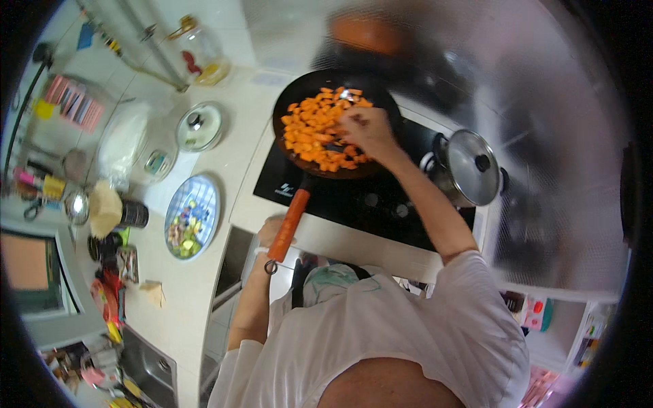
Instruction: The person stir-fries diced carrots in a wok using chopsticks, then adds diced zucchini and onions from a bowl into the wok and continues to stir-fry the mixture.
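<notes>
A dark frying pan [357, 81] with an orange handle [289, 224] sits on the black glass cooktop [357, 201]. Diced orange pieces, apparently carrot [316, 122], cover much of its bottom. My right hand [368, 130] is over the pan's right side, close above the pieces, its fingers bent and blurred; whether it pinches anything is unclear. Beside the pan's handle, at the counter edge, is my left hand [271, 232], partly hidden behind the handle, so its grip does not show. A blue-patterned plate [211, 204] of chopped food lies left of the pan.
A lidded steel pot [472, 168] stands on the cooktop's right. Left on the counter are a glass-lidded bowl [200, 126], a plastic-covered container [127, 143], a glass jar [206, 56] and several small jars. A steel sink [148, 364] is at lower left; a reflective metallic screen [551, 194] borders the cooktop.
</notes>
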`<state>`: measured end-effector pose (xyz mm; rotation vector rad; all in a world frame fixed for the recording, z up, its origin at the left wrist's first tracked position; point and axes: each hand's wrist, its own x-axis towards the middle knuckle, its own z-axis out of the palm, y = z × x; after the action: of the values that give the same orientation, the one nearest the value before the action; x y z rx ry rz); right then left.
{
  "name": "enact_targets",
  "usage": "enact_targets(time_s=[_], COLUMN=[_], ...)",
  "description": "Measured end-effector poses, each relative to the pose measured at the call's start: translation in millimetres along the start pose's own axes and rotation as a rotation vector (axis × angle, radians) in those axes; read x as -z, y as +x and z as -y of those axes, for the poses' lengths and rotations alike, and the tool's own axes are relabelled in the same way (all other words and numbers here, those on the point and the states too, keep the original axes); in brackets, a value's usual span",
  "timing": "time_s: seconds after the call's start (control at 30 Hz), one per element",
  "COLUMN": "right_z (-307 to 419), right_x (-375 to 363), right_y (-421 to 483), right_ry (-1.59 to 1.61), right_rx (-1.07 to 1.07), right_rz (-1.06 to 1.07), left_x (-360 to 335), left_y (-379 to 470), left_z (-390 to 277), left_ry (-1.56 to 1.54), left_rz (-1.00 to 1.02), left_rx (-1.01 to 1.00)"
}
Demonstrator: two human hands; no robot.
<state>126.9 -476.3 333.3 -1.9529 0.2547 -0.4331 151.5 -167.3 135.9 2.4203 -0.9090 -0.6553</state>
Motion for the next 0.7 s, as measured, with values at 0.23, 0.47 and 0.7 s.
enact_targets(time_s=[0.23,0.47,0.7], right_z=[-25,18,64], right_x=[4,51,86], right_y=[15,-17,-55], right_ry=[-0.396,-0.311,-0.106], right_rx=[0.124,0.052,-0.172], right_rz=[-0.112,0.039,0.286], left_x=[1,-3,17], left_y=[-1,0,-6], left_z=[2,-3,-18], left_ry=[0.068,0.082,-0.106], left_rz=[0.046,0.080,0.006], left_rx=[0.169,0.211,0.119])
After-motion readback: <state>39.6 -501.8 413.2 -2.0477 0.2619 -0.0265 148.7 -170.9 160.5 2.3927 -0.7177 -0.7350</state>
